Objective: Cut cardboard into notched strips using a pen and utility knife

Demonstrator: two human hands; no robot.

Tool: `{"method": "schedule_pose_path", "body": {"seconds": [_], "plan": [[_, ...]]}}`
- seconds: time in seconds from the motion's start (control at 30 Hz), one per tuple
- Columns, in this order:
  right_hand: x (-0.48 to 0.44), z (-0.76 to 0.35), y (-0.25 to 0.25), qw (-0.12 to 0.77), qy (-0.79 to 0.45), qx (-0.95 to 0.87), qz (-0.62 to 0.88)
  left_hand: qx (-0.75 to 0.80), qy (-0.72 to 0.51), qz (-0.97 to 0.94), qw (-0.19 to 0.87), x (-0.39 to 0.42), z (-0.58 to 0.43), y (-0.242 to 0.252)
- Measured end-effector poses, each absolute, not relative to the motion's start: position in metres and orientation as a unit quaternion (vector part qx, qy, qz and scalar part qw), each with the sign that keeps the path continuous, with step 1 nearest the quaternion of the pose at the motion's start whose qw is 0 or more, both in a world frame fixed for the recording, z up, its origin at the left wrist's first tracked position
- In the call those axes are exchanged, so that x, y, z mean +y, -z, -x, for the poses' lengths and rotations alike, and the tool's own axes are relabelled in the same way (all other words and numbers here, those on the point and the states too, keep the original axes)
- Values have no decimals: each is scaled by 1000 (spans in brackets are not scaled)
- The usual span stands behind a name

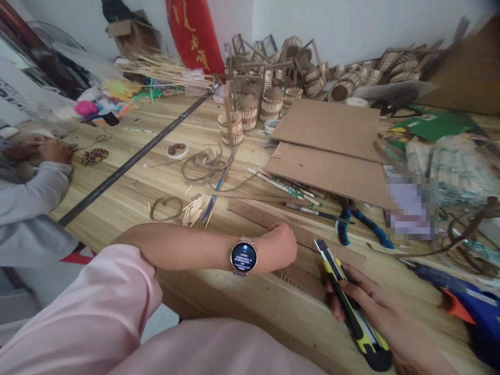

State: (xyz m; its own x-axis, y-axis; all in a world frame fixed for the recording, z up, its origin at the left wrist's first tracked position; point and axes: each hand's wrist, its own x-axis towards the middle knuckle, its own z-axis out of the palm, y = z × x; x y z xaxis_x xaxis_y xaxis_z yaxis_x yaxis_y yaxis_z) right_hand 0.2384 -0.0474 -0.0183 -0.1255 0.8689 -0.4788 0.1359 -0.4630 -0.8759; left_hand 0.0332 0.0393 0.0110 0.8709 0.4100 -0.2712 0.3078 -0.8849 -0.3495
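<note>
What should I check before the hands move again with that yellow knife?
1. Utility knife gripped: ok, the right hand holds its handle.
2. Left hand well away from the knife's tip: not ok, I'd say; they're apart but close.
3. Left hand pressing the brown strip firmly: cannot tell.
4. Pliers apart from the knife: ok, they lie beyond it.
5. Glue gun cool: cannot tell.

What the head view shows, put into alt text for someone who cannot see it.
A person's right hand holds a yellow-and-black box cutter beside a left hand curled over flat brown strips on a pale wooden table. Behind them are brown cardboard sheets and small round buckets of pale slats.
</note>
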Motion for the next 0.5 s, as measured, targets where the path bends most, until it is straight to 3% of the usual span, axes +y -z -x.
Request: {"method": "schedule_pose_path", "body": {"seconds": [0.27,0.5], "plan": [[-50,-227,8,307,-584,-439,610,-205,-184,949,154,36,-39,-3],[-48,-206,-17,270,-452,-577,624,-232,-180,946,139,34,-47,15]]}}
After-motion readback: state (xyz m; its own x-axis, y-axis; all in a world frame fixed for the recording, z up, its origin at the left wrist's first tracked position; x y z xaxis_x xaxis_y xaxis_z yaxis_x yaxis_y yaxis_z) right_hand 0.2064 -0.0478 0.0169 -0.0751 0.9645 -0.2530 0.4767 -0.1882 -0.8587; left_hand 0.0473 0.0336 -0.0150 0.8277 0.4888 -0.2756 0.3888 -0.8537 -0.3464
